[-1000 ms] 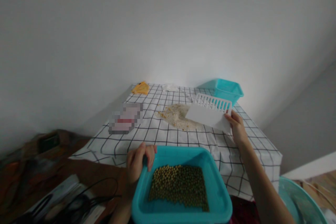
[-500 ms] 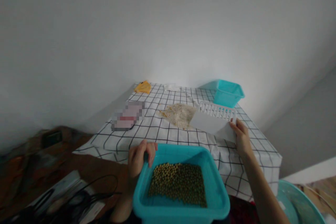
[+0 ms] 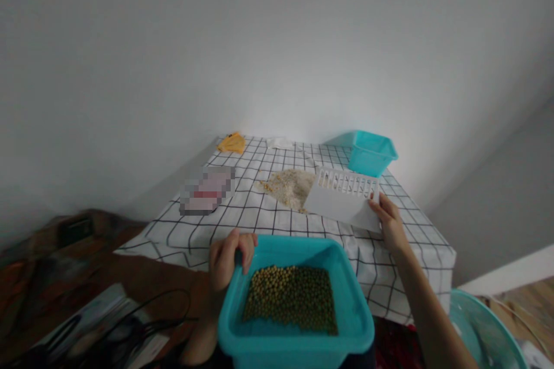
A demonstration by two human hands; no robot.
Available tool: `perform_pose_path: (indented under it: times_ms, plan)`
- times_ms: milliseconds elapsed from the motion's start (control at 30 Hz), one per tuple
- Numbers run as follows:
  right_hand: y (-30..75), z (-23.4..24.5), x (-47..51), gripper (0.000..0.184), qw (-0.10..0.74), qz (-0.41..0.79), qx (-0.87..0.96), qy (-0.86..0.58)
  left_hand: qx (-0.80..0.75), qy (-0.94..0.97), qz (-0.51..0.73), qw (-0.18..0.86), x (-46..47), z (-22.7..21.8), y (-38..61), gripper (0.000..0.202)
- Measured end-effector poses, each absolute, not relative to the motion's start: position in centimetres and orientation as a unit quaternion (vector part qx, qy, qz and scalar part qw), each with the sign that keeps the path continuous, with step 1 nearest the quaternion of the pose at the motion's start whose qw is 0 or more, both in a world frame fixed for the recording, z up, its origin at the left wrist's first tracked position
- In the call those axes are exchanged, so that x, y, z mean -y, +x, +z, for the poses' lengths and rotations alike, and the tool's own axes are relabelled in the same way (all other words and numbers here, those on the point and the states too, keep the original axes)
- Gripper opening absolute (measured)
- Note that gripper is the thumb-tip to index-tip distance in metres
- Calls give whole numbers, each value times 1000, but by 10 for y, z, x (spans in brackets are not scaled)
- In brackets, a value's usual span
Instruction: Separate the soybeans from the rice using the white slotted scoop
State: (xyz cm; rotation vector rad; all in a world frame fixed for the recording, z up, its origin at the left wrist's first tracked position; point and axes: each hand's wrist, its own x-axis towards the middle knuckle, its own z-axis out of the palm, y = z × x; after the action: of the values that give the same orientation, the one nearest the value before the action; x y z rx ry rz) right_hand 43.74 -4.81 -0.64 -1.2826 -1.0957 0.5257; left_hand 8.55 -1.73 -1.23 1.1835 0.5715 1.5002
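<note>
My left hand [image 3: 229,256] is closed over the left back corner of a turquoise plastic basin [image 3: 298,346] at the table's near edge. Small round beans or pellets [image 3: 292,300], yellowish to dark green, cover much of its floor. In my right hand [image 3: 389,222] is a white slotted board [image 3: 341,204], gripped by its right end, with the row of slots along its far edge. The board is tilted above the cloth. Its left end is beside a flat pile of pale, grainy material [image 3: 289,187] with yellow bits.
A white cloth with black grid lines [image 3: 255,216] covers the table. Toward the back stand a second turquoise basin [image 3: 372,153], a yellow cloth item [image 3: 232,143] and a white item [image 3: 280,143]. A blurred-out phone-like object [image 3: 208,190] lies left. A large round tub [image 3: 485,328] is low at right.
The board in my right hand has shifted slightly left relative to the pile and lies a little flatter. The whole view has also slid slightly. My left hand keeps its hold on the basin.
</note>
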Motion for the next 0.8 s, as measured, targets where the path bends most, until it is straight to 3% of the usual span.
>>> perform_pose_path:
  times_ms: [800]
  plan:
    - [429,-2,47,39,622,235,527,-530,-223,494,636,550,17,-16,85,63]
